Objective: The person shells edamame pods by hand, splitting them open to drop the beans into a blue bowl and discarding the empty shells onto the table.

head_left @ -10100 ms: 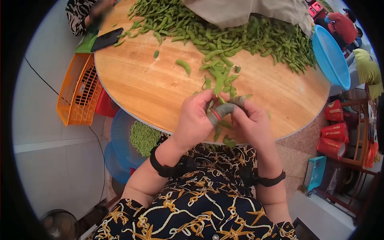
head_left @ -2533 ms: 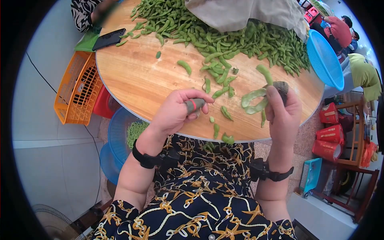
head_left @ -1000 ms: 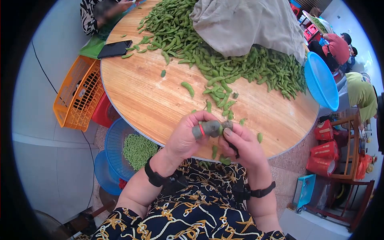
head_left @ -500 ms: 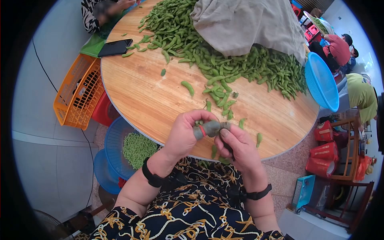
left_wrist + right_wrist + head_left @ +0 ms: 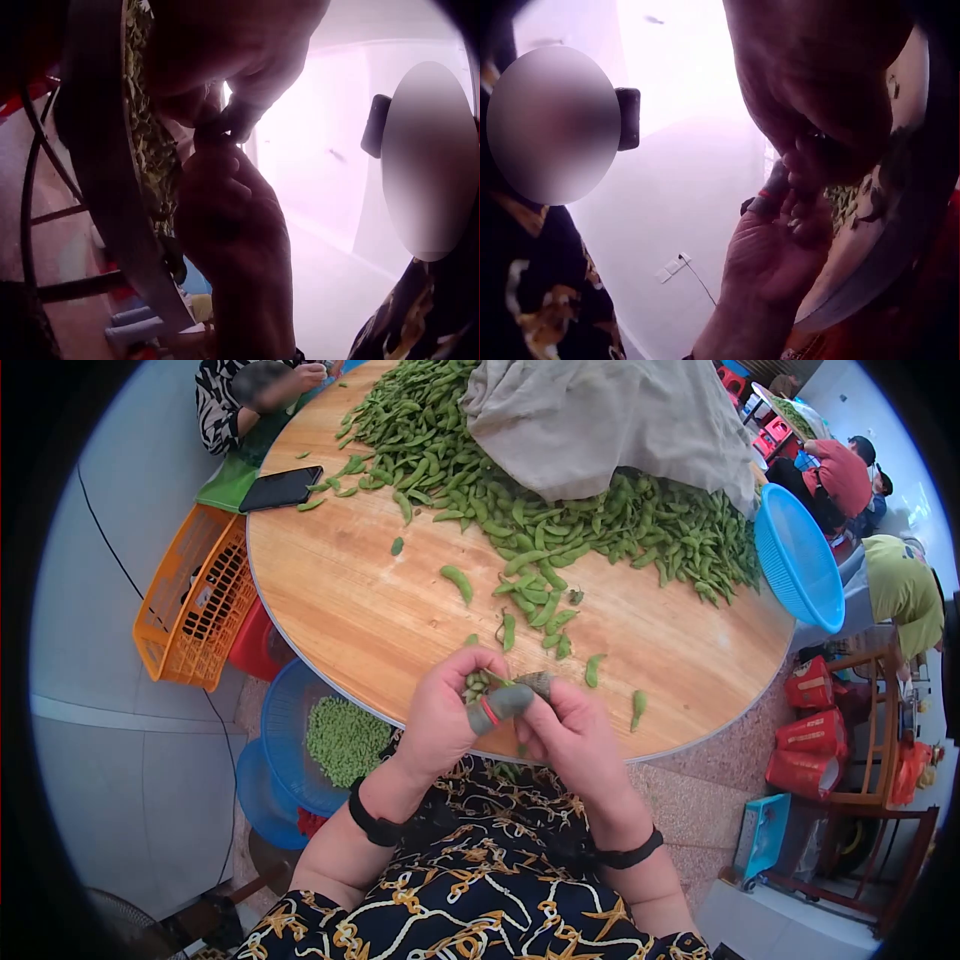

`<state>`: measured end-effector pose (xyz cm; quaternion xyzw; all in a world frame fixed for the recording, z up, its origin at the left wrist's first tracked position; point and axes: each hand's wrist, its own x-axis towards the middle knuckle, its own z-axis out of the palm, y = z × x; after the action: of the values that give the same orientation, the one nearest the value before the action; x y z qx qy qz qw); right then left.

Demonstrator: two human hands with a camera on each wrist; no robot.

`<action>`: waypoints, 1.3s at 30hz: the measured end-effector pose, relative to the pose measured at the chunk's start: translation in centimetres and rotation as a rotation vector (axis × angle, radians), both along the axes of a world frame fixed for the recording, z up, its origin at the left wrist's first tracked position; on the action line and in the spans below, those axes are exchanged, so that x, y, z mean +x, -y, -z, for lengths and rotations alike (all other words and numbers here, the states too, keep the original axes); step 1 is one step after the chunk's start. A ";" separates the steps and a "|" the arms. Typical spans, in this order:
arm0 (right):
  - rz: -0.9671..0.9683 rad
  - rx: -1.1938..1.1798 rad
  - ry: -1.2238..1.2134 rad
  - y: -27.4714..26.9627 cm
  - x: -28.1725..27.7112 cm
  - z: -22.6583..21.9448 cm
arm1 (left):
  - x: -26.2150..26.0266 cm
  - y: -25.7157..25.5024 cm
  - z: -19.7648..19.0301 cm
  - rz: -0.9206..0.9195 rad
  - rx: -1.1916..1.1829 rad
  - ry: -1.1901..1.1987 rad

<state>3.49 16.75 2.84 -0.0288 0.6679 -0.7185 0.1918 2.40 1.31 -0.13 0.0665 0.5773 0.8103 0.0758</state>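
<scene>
My hands meet over the near edge of the round wooden table (image 5: 340,600). The left hand (image 5: 440,715) wears a grey-green thumb cover (image 5: 508,703) with a red band. Green beans (image 5: 476,684) show inside its curled fingers. An edamame pod (image 5: 496,678), mostly hidden, is pinched between that hand and the right hand (image 5: 580,750), which has a ridged dark cover (image 5: 537,682) on one digit. In the right wrist view the left hand (image 5: 772,251) is palm up below the right hand (image 5: 817,90). Both hands are dark in the left wrist view.
An edamame heap (image 5: 430,455) lies under a grey cloth (image 5: 600,430), with loose pods (image 5: 540,595) nearer. A blue basin (image 5: 285,710) holds shelled beans (image 5: 345,740). Around the table are a phone (image 5: 282,489), an orange crate (image 5: 175,595), a blue basket (image 5: 800,560) and other people.
At 2.5 seconds ago the hands were apart, the right holding split pods. They came together by one second ago, and since then have shifted slightly left, with the pod's thin green edge now showing.
</scene>
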 end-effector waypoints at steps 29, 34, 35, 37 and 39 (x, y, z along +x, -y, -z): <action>0.065 -0.353 0.357 -2.7 -1.6 0.3 | -1.2 -0.6 -0.1 0.262 0.346 0.326; 0.057 -0.267 0.246 -0.8 -1.0 -1.2 | -2.3 -0.5 0.8 0.193 0.474 0.286; 0.071 -0.274 0.272 -0.7 -1.0 -1.0 | -2.2 -0.4 0.8 0.106 0.450 0.319; -0.014 -0.263 0.186 -0.7 -0.9 -0.5 | -2.0 -0.1 0.3 0.100 0.431 0.364; -0.001 -0.277 0.213 -0.7 -0.5 -0.5 | -2.1 -0.2 0.1 0.095 0.423 0.377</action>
<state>3.01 17.41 3.36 0.0211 0.5382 -0.8027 0.2560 0.26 1.54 -0.23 -0.0439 0.3672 0.9064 0.2043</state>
